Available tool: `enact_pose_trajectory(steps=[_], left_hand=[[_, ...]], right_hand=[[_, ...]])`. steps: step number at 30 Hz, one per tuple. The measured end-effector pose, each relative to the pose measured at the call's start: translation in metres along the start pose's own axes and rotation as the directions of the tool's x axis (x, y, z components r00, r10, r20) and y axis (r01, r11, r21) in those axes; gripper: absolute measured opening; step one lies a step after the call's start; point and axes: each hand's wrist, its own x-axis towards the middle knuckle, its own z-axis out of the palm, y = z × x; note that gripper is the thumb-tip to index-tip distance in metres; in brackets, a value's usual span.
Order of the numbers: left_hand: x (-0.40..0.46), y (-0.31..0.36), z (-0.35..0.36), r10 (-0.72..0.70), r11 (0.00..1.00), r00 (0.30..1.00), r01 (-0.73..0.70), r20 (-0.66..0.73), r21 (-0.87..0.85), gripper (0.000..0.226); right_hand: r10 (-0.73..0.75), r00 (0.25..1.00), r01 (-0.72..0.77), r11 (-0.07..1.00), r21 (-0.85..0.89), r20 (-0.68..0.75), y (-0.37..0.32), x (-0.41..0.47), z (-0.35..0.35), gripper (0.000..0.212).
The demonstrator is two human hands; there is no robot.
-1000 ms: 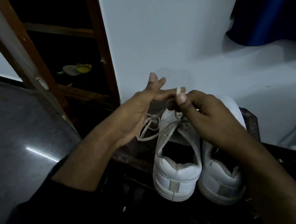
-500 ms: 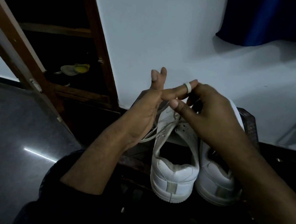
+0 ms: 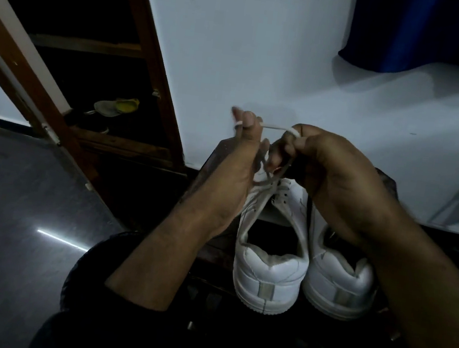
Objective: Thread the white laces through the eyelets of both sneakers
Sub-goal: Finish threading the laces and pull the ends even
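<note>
While both hands (image 3: 338,182) pinch the lace (image 3: 275,127) taut, sneakers (image 3: 270,266) near wall (image 3: 266,62).

Two white low-top leather sneakers (image 3: 268,278) stand side by side, heels near, while the left one's flat white lace (image 3: 275,127) stretches taut above it.

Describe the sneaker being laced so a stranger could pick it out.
Against the white wall two white sneakers stand heels toward the camera. It is the left sneaker, under both hands; only it shows a white lace rising to the fingers.
</note>
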Motion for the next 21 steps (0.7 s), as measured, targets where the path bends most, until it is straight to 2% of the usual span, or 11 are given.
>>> enact_pose_trajectory(steps=[2, 3, 5, 7, 9, 11, 12, 14, 16, 18, 21], left_hand=[[0.002, 0.001, -0.004, -0.043, 0.999, 0.992, 0.039, -0.12, -0.038, 0.127], [0.003, 0.003, -0.007, -0.045, 0.998, 0.971, 0.033, -0.234, -0.059, 0.117], [0.011, 0.002, -0.016, 0.013, 0.988, 0.889, -0.083, -0.458, -0.133, 0.085], [0.013, 0.006, -0.022, 0.051, 0.933, 0.842, -0.232, -0.537, -0.275, 0.066], [0.012, 0.013, -0.024, 0.057, 0.86, 0.879, -0.285, -0.474, -0.424, 0.049], [0.006, 0.018, -0.023, 0.064, 0.871, 0.932, -0.227, -0.358, -0.436, 0.03], [0.003, 0.018, -0.021, 0.075, 0.923, 0.951, -0.179, -0.299, -0.34, 0.027], [0.0, 0.015, -0.015, 0.163, 0.987, 0.969, -0.16, -0.185, 0.032, 0.023], [-0.002, 0.008, -0.01, 0.254, 0.914, 0.967, -0.239, -0.003, 0.329, 0.022], [-0.004, 0.005, -0.009, 0.227, 0.863, 0.97, -0.24, 0.082, 0.445, 0.027], [-0.002, 0.007, -0.016, 0.256, 0.855, 0.964, -0.262, 0.075, 0.448, 0.017]], right_hand=[[-0.028, 0.999, 0.03, 0.998, -0.052, 0.032, -0.004, -0.003, 0.0, 0.036], [-0.048, 0.999, 0.05, 0.993, -0.11, 0.017, -0.005, -0.004, 0.0, 0.041], [-0.068, 0.997, 0.059, 0.979, -0.196, -0.042, -0.005, -0.004, -0.003, 0.044], [-0.066, 0.991, 0.03, 0.961, -0.274, -0.121, -0.003, -0.004, -0.008, 0.043], [-0.081, 0.984, 0.003, 0.895, -0.445, -0.157, 0.001, -0.003, -0.013, 0.044], [-0.086, 0.987, -0.011, 0.804, -0.595, -0.136, 0.005, -0.003, -0.015, 0.043], [-0.084, 0.99, -0.006, 0.783, -0.622, -0.115, 0.007, -0.002, -0.015, 0.042], [-0.086, 0.992, 0.01, 0.774, -0.634, -0.09, 0.01, 0.0, -0.015, 0.04], [-0.086, 0.993, 0.019, 0.78, -0.625, -0.076, 0.011, 0.002, -0.016, 0.034], [-0.082, 0.995, 0.024, 0.781, -0.625, -0.063, 0.009, 0.002, -0.017, 0.028], [-0.083, 0.994, 0.015, 0.766, -0.642, -0.076, 0.004, -0.001, -0.022, 0.021]])
